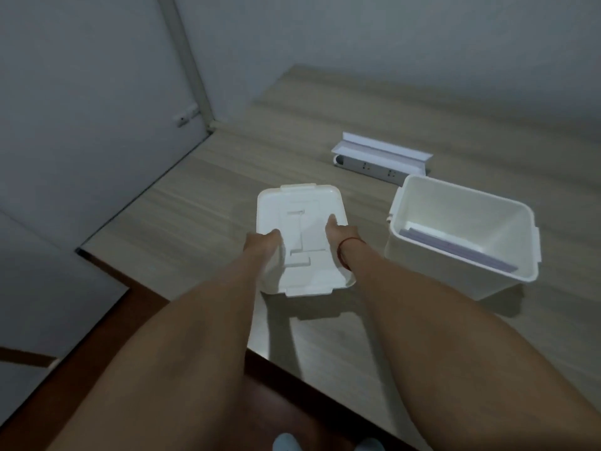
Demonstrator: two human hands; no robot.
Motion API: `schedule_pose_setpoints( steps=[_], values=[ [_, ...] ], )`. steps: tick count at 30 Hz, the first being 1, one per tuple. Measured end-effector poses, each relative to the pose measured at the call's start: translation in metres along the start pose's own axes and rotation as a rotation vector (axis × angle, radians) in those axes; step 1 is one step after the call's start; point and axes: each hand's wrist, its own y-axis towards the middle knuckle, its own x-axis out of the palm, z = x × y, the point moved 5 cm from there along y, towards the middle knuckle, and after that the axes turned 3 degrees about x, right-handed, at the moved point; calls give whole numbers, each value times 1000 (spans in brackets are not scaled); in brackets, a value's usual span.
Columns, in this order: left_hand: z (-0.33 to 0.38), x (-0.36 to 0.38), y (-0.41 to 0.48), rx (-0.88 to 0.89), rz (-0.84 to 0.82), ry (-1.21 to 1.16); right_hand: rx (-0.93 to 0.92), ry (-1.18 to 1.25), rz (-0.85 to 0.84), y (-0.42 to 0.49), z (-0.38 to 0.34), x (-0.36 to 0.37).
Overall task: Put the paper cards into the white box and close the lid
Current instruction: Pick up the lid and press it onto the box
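We look down on a pale wood-grain worktop set into a corner of grey walls, with a light vertical strip running down the wall at the far left corner. The near edge is dark brown, and beyond the left edge lies grey floor. Our left hand and right hand grip the white lid by its two long sides, fingers curled over the rims, holding it near the middle of the worktop; a red band circles the right wrist. Just right of the lid stands the white box, uncovered, with the paper cards lying inside it. Behind the box, toward the far edge, rests a white power strip with a folded white carton on top of it.
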Motion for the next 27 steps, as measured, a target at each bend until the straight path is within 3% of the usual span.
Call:
schedule_pose_setpoints(
  steps=[6, 10, 14, 17, 22, 27],
  values=[
    [90, -38, -31, 425, 22, -99, -104, 339, -112, -15, -85, -25],
    [135, -45, -53, 750, 209, 210, -191, 633, -212, -52, -130, -44],
    [154, -36, -74, 911, 340, 437, -214, 787, -309, -77, -149, -55],
    [161, -25, -75, 940, 251, 511, -242, 680, -110, -84, -147, -75],
    [150, -14, -65, 794, -208, 541, -259, 579, 115, -71, -126, -92],
    [153, -12, -72, 674, -212, 263, -277, 548, 169, -67, -100, -106]
  ],
)
